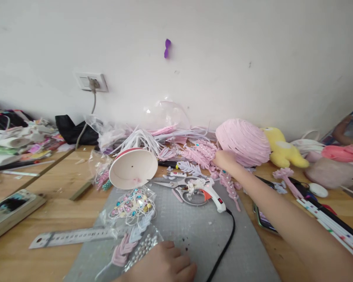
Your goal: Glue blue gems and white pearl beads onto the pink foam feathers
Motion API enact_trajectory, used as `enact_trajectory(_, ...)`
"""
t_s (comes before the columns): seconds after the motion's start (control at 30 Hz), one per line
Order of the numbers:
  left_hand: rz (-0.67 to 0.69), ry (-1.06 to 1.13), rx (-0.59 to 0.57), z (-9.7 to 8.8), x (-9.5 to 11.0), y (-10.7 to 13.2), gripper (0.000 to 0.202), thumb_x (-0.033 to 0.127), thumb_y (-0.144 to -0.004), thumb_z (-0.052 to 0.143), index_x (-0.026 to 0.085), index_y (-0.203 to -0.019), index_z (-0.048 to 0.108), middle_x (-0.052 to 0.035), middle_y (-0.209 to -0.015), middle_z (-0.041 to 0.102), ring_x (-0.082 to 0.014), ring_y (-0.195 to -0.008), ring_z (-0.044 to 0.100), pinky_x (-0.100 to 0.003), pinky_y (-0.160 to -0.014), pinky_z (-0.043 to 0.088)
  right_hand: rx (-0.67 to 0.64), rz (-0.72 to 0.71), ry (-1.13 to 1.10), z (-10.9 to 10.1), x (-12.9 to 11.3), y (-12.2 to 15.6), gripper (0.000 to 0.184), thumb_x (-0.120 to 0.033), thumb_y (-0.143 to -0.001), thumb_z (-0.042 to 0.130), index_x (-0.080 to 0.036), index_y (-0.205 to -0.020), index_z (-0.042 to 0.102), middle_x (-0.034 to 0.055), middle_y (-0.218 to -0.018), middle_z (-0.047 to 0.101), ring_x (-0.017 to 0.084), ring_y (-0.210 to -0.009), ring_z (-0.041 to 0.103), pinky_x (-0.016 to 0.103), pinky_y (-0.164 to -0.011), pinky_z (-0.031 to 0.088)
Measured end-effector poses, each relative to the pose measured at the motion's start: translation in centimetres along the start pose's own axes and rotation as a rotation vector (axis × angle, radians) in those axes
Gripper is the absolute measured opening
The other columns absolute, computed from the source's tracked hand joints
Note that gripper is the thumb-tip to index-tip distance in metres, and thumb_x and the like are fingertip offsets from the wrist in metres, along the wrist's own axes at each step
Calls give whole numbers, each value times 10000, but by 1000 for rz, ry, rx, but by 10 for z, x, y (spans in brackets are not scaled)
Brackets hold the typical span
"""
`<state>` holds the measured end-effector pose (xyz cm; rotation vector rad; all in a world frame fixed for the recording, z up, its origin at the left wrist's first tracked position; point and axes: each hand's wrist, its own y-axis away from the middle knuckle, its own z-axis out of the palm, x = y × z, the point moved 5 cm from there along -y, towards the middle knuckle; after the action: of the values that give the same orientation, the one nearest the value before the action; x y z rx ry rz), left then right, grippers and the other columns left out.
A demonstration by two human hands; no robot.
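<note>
My right hand (223,159) reaches to the back of the table, its fingers bent down among pink pipe-cleaner leaves (198,152) with small beads on them. Its fingertips are hidden, so what they grip does not show. Low in the view, my left hand (167,263) rests curled on the grey mat (200,235), fingers folded under. It lies against a clear bag of pearl beads (143,246). Beside that bag is a pink and white pipe-cleaner leaf (125,248). A white glue gun (216,196) lies over scissors (164,183) between the hands.
A white bowl (129,172) lies tipped beside white pipe cleaners (139,141). A pink ball (242,141) and yellow plush toy (282,147) stand by the wall. A steel ruler (71,236), power strip (15,213), phone (264,219) and black cord (227,243) lie around.
</note>
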<state>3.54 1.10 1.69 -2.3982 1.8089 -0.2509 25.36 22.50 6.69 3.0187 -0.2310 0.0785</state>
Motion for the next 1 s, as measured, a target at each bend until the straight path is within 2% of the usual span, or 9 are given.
enact_trajectory(0.07, -1, 6, 5, 0, -1, 0, 184, 198, -863, 561, 199, -746, 419, 40, -668, 593, -116, -541, 520, -264, -512, 351, 22, -5, -27, -7, 3, 4, 321, -326, -881, 550, -138, -1141, 555, 99, -1144, 578, 203, -970, 589, 398, -815, 500)
enact_trajectory(0.17, 8, 31, 0, 1, -2, 0, 181, 203, -849, 584, 197, -761, 426, 41, -676, 598, -120, -551, 534, -264, -516, 354, 79, -18, -87, -21, 9, 17, 218, -258, -881, 498, -117, -945, 652, 116, -972, 663, 206, -903, 614, 303, -749, 456)
enact_trajectory(0.23, 9, 39, 6, 1, -1, 0, 174, 206, -848, 583, 197, -767, 430, 41, -674, 598, -123, -551, 537, -264, -519, 356, 125, -18, -138, -30, 15, 30, 230, -225, -847, 463, -137, -839, 675, 108, -873, 694, 203, -847, 625, 260, -667, 406)
enact_trajectory(0.33, 2, 38, 14, -1, -1, 0, 157, 205, -864, 554, 199, -768, 430, 38, -675, 598, -126, -548, 535, -267, -518, 356, 172, -7, -218, -30, 25, 55, 245, -269, -811, 450, -169, -772, 670, 71, -824, 705, 192, -774, 620, 247, -587, 351)
enact_trajectory(0.5, 19, 43, 15, -4, 1, -1, 106, 194, -876, 517, 197, -796, 447, 32, -678, 604, -128, -552, 531, -267, -517, 346, 151, -19, -345, 1, 41, 95, 259, -328, -799, 444, -191, -664, 617, 20, -687, 679, 163, -660, 594, 230, -547, 336)
enact_trajectory(0.67, 21, 44, 21, -3, 1, -2, 104, 183, -889, 487, 200, -796, 446, 35, -674, 596, -134, -549, 526, -287, -508, 352, 84, 11, -382, 38, 46, 122, 332, -329, -820, 414, -199, -547, 549, 8, -526, 618, 156, -540, 557, 237, -513, 315)
enact_trajectory(0.87, 32, 61, 14, -4, 1, -2, 107, 181, -893, 485, 204, -805, 429, 37, -678, 588, -127, -547, 527, -285, -503, 343, 73, 44, -384, 56, 42, 136, 299, -319, -828, 426, -195, -657, 638, 49, -742, 709, 184, -680, 618, 242, -544, 326)
enact_trajectory(1.0, 15, 79, 5, -3, -1, -3, 103, 172, -881, 488, 202, -802, 430, 35, -676, 583, -137, -559, 527, -285, -509, 339, 36, 47, -379, 64, 40, 136, 283, -293, -822, 443, -199, -662, 657, 44, -750, 715, 190, -713, 636, 238, -553, 331)
